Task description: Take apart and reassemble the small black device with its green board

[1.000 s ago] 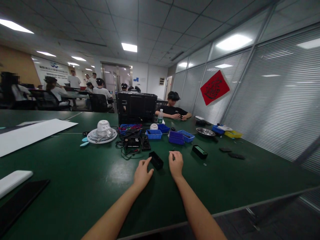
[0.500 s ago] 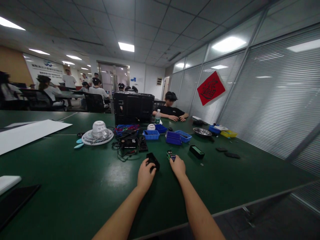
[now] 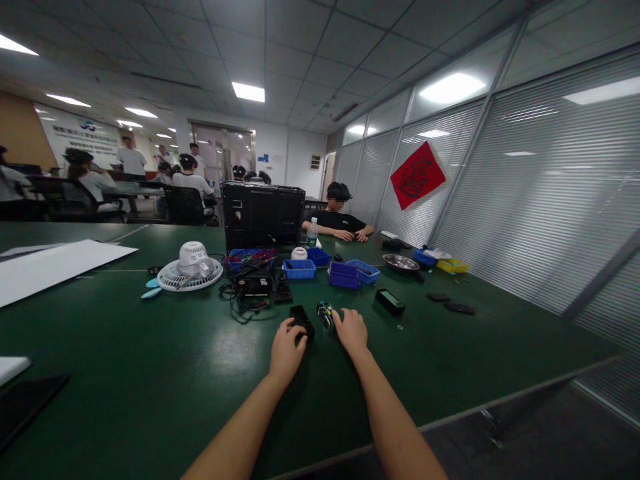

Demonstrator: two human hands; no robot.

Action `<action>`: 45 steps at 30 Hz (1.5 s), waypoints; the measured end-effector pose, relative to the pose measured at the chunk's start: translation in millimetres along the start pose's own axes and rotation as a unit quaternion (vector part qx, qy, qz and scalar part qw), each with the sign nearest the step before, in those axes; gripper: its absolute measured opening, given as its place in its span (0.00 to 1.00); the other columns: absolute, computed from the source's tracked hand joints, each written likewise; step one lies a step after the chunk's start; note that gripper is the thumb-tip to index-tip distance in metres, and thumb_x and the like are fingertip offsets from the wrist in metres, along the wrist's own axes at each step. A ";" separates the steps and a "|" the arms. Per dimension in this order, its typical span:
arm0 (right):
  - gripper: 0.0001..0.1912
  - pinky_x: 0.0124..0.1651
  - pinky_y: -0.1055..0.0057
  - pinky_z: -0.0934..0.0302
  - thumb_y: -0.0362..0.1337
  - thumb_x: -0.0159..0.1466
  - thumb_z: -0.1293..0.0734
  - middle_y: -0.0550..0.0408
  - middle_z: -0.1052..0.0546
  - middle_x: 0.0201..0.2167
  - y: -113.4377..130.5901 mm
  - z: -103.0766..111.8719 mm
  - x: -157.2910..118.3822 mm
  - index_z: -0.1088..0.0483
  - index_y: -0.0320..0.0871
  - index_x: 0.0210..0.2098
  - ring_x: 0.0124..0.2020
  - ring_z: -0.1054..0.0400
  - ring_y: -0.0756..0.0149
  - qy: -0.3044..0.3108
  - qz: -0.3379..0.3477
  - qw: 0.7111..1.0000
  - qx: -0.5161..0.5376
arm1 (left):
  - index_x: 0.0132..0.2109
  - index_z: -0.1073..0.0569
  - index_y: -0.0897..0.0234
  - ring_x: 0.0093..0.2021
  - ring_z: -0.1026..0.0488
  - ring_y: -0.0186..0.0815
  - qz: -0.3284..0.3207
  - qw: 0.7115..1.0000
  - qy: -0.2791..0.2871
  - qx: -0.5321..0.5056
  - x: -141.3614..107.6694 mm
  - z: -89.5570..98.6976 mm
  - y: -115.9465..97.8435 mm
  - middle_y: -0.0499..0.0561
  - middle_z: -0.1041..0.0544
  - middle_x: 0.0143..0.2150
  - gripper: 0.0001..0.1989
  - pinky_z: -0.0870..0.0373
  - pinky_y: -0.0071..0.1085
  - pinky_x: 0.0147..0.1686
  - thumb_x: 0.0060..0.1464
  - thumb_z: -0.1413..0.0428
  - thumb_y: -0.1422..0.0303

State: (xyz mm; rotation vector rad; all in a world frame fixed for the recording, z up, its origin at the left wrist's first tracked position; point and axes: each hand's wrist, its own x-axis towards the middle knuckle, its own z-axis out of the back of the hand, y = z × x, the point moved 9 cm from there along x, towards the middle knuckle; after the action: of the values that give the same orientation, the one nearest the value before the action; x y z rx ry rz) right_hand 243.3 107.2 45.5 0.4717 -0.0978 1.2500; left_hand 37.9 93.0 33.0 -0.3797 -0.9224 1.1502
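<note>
My left hand (image 3: pixel 289 343) grips the near left side of a black open case (image 3: pixel 302 323) that rests on the green table (image 3: pixel 200 373). Just right of the case, a small electronic module (image 3: pixel 326 316) with a circuit board and bright parts lies on the table top. My right hand (image 3: pixel 352 329) is at the module's right side, its thumb and fingertips against or very near it. Farther right stands a black box with a greenish top (image 3: pixel 390 302), touched by neither hand.
Beyond my hands are tangled cables with a black device (image 3: pixel 255 287), blue trays (image 3: pixel 299 269), a white fan (image 3: pixel 191 270), a metal bowl (image 3: pixel 401 263) and a large black casing (image 3: pixel 263 217). A person (image 3: pixel 337 217) sits across the table. White sheets (image 3: pixel 55 268) lie at left.
The module has shifted left toward the black case and turned, showing its side. My right hand's fingers have loosened and spread somewhat beside it. My left hand stays on the case.
</note>
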 end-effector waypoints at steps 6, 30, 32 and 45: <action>0.21 0.36 0.70 0.44 0.50 0.61 0.46 0.45 0.28 0.39 8.7 -13.8 -2.2 0.32 0.40 0.38 0.40 0.34 0.59 0.072 -0.004 0.997 0.005 | 0.36 0.26 0.61 0.49 0.35 0.37 -0.002 1.000 -0.004 -0.015 -0.3 -2.4 3.1 0.52 0.36 0.50 0.07 0.39 0.38 0.53 0.49 0.47 0.73; 0.17 0.36 0.71 0.44 0.47 0.54 0.37 0.48 0.30 0.36 20.9 -6.6 -7.5 0.32 0.40 0.34 0.36 0.34 0.61 0.015 0.015 0.999 0.049 | 0.34 0.28 0.64 0.32 0.33 0.27 0.019 0.990 0.002 -0.140 1.2 -10.4 10.1 0.51 0.36 0.44 0.07 0.31 0.25 0.29 0.46 0.48 0.74; 0.16 0.35 0.71 0.44 0.48 0.54 0.38 0.49 0.30 0.34 17.7 4.3 -6.5 0.32 0.40 0.33 0.33 0.34 0.63 -0.034 -0.004 0.995 0.094 | 0.34 0.28 0.64 0.31 0.34 0.27 0.011 0.989 0.011 -0.145 1.2 -12.5 7.3 0.50 0.35 0.42 0.07 0.31 0.24 0.29 0.46 0.48 0.75; 0.16 0.33 0.74 0.45 0.49 0.55 0.39 0.54 0.30 0.31 60.3 31.7 -33.3 0.33 0.42 0.33 0.30 0.35 0.67 -0.140 0.077 0.964 0.212 | 0.56 0.43 0.63 0.28 0.33 0.25 0.075 0.980 0.071 -0.168 3.9 -27.8 13.4 0.46 0.33 0.35 0.28 0.33 0.23 0.34 0.46 0.46 0.74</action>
State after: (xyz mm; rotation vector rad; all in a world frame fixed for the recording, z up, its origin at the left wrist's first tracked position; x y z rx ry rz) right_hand 182.3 79.2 80.8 1.0305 -0.1075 1.3532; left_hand 51.9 107.0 9.0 -0.8079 -0.9755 1.0875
